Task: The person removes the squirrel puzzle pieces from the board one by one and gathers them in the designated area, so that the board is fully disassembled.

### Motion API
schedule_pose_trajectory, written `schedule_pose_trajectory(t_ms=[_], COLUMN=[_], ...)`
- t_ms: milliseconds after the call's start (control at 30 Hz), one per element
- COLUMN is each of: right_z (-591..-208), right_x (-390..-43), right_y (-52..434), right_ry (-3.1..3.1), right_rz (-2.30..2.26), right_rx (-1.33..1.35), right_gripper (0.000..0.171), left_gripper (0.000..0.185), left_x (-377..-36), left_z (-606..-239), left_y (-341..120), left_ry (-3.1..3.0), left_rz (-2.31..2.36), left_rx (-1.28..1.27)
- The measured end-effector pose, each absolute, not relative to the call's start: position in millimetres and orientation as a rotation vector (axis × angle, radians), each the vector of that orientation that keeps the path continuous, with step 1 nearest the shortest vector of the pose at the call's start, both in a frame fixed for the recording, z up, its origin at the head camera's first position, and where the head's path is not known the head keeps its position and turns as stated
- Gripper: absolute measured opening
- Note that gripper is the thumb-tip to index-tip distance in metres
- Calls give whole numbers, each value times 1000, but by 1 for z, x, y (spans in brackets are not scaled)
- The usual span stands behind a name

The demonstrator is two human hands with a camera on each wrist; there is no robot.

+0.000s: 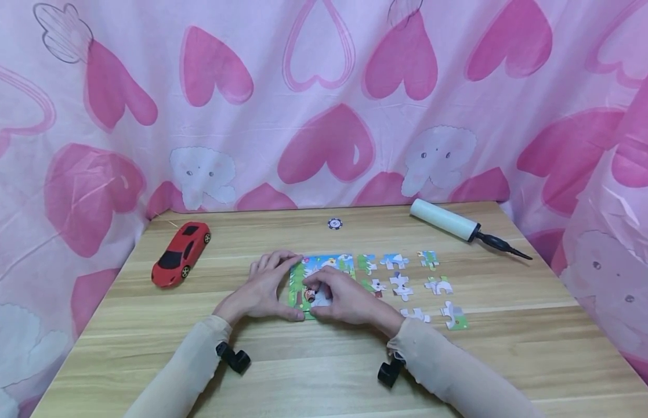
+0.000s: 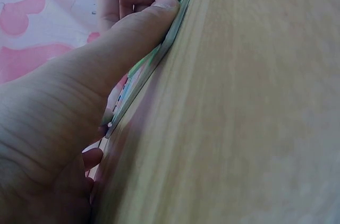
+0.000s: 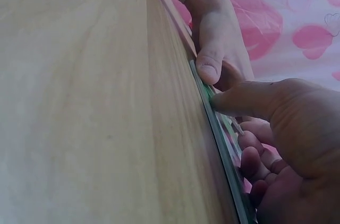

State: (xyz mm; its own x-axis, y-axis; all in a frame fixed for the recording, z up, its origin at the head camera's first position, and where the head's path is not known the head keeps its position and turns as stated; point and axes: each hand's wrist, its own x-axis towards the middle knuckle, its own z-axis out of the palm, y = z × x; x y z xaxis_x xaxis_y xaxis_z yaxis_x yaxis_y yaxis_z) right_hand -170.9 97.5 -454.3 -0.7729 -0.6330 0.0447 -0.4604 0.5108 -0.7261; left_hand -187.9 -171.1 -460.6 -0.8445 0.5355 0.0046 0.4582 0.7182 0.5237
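A colourful jigsaw board (image 1: 296, 290) lies on the table, partly covered by both hands. My left hand (image 1: 261, 288) holds it at the left side, with the index finger by the top left corner and the thumb (image 2: 154, 19) along the near edge. Over the board, my right hand (image 1: 346, 295) has curled fingers and its thumb low, close to the left thumb. Between them a thin, tilted puzzle piece (image 3: 236, 125) shows by the index fingertip. Its picture is mostly hidden. Right of the board lie several loose puzzle pieces (image 1: 401, 287), spread in loose rows.
A red toy car (image 1: 181, 254) stands at the table's left. A poker chip (image 1: 335, 223) lies near the back edge. At the back right is a pale hand pump (image 1: 444, 219) with a black nozzle. A pink heart-patterned curtain (image 1: 324, 145) hangs behind the wooden table (image 1: 303, 371).
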Motion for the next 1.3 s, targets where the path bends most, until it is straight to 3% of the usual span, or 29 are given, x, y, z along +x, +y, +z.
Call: schedule_pose_trajectory(t_ms=[400, 967, 1300], right_z=[-447, -395, -365], right_x=[-180, -201, -197], right_y=[104, 145, 178], right_ry=[2629, 2706, 2812], right_rz=[-1126, -1308, -1342], right_rx=[-874, -865, -830], right_gripper=[62, 65, 62], left_gripper=[131, 133, 133], left_x=[-189, -190, -189], left_z=[-461, -463, -462], left_y=[-170, -171, -170], left_ry=[2769, 2770, 2765], left_rz=[785, 799, 797], left_rx=[790, 797, 792])
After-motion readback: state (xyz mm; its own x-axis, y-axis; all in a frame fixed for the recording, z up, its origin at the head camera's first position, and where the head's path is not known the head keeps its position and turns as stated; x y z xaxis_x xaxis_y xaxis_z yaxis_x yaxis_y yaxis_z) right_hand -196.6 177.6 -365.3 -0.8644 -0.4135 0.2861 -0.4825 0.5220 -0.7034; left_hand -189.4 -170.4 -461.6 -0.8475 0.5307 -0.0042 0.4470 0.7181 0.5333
